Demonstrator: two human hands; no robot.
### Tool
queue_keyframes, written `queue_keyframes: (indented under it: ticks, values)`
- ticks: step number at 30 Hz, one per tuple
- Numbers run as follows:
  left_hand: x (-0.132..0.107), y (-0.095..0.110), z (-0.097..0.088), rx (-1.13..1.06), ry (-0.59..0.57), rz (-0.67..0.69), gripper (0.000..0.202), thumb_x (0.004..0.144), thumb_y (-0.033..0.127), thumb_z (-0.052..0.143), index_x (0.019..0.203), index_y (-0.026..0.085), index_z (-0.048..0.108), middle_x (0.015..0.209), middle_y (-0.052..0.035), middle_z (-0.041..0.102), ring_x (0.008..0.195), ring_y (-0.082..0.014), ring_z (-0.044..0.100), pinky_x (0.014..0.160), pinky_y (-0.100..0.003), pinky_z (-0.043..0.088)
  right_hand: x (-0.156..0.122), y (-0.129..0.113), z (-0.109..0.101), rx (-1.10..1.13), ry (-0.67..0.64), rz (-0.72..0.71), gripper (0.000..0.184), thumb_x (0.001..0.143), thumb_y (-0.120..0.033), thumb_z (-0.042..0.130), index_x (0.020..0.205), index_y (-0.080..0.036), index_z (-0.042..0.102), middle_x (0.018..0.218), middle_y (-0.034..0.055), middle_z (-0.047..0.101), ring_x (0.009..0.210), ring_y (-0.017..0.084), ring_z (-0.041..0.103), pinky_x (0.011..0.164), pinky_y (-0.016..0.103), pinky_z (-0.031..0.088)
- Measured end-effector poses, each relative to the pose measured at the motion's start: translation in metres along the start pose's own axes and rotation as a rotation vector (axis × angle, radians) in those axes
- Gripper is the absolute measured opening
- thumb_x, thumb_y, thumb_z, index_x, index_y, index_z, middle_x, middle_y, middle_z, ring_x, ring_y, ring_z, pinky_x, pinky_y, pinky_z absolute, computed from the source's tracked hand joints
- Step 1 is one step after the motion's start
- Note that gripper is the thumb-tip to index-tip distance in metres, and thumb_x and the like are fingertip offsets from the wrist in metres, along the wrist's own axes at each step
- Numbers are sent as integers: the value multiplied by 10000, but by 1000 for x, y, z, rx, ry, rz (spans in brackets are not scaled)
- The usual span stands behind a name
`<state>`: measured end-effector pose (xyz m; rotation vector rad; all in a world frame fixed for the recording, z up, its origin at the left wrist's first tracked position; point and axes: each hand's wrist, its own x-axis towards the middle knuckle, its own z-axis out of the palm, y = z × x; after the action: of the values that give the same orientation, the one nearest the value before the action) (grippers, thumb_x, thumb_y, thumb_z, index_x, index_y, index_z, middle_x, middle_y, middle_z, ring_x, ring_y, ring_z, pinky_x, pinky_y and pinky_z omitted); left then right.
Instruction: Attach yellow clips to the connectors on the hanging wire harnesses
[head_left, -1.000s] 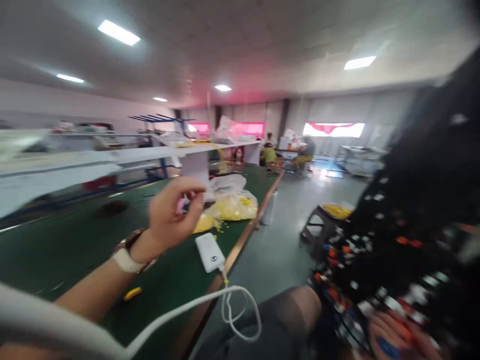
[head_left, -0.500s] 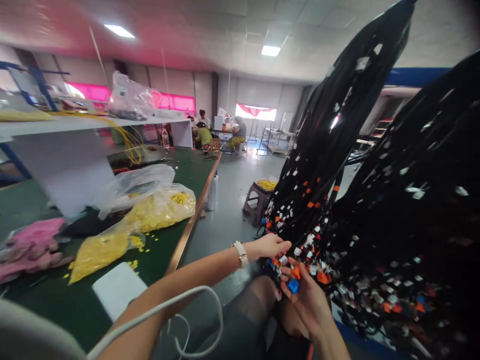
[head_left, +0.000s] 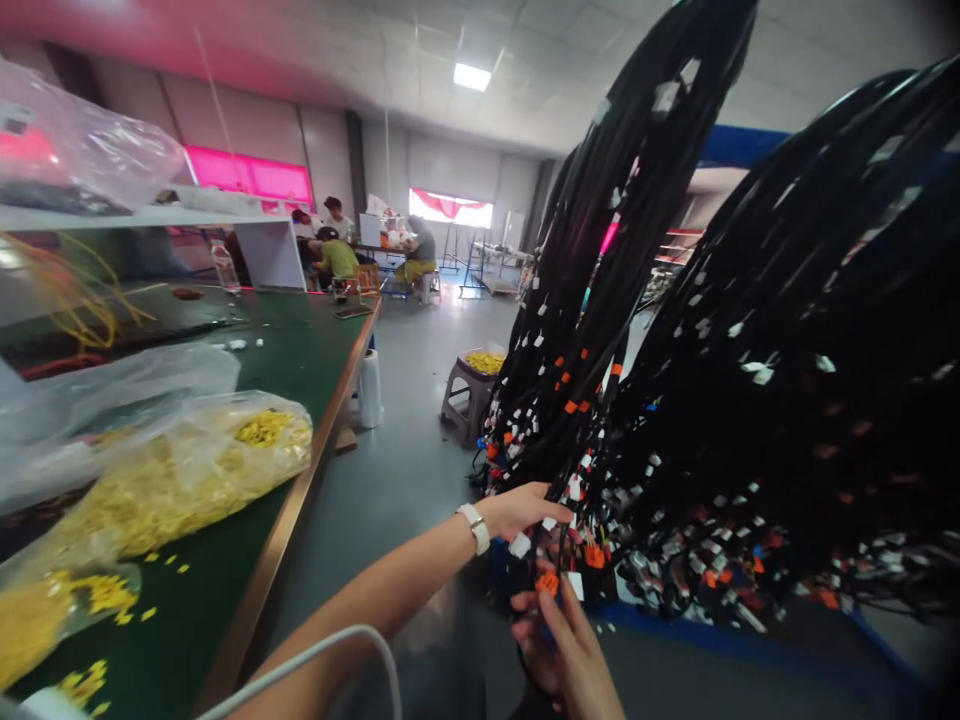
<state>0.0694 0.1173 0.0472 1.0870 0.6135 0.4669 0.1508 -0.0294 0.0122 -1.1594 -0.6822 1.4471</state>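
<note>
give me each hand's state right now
Left hand: at the black cables; whether it grips them cannot be told.
Right hand: closed, holding an orange connector.

1 left hand [head_left: 519, 510], 1 right hand [head_left: 574, 650] with 1 orange plug [head_left: 548, 582] at its fingertips. 2 big bundles of black cable [head_left: 607, 230]; their other plugs are too many to count. 1 watch [head_left: 475, 530], 1 white cord [head_left: 361, 630], 1 green counter [head_left: 217, 560], 1 grey stool [head_left: 472, 392], 1 bottle [head_left: 224, 266]. 4 people [head_left: 339, 258] farther off, 1 ceiling light [head_left: 472, 77].
</note>
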Motion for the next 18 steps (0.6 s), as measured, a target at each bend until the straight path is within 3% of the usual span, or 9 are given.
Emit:
queue_keyframes:
  ticks: [3, 7, 11, 14, 16, 18]
  values:
    - [3, -2, -4, -9, -13, -34, 323, 560, 315, 727, 785, 137, 577, 669, -35, 655, 482, -133, 591, 456, -239, 465, -5, -2, -27, 42, 88, 47, 623, 594, -439, 776, 1144, -243, 560, 816, 50, 708, 624, 179, 651, 507, 249, 479]
    - [3, -3, -10, -22, -61, -69, 254, 585, 275, 704, 761, 133, 589, 762, -59, 680, 501, -146, 623, 410, -210, 446, 5, -15, -68, -43, 163, 80, 532, 545, -458, 794, 986, -191, 665, 778, 71, 720, 654, 207, 666, 586, 286, 506]
    - [-1, 0, -19, 2, -83, -72, 167, 626, 236, 647, 729, 119, 587, 778, -81, 694, 480, -127, 611, 403, -202, 441, 38, -23, -97, -183, 353, -108, 464, 564, -542, 732, 849, -176, 706, 821, 72, 721, 766, 239, 654, 698, 327, 509]
    - [-7, 3, -24, 36, -91, -78, 158, 651, 255, 618, 653, 111, 554, 756, -109, 695, 447, -111, 581, 412, -211, 449, 72, -27, -93, -335, 373, -301, 349, 610, -478, 711, 823, -201, 695, 817, 47, 711, 755, 226, 632, 720, 335, 492]
    - [-10, 6, -23, 46, -94, -87, 181, 656, 277, 619, 668, 110, 553, 723, -112, 689, 445, -113, 576, 409, -213, 450, 95, -33, -75, -460, 309, -375, 278, 633, -405, 699, 826, -206, 695, 821, 44, 710, 798, 227, 624, 784, 339, 466]
    - [-13, 9, -20, 57, -88, -88, 211, 654, 295, 628, 730, 108, 568, 699, -103, 683, 439, -115, 573, 396, -207, 442, 117, -39, -52, -466, 193, -435, 298, 629, -314, 695, 912, -223, 676, 954, 35, 701, 899, 220, 613, 853, 334, 433]
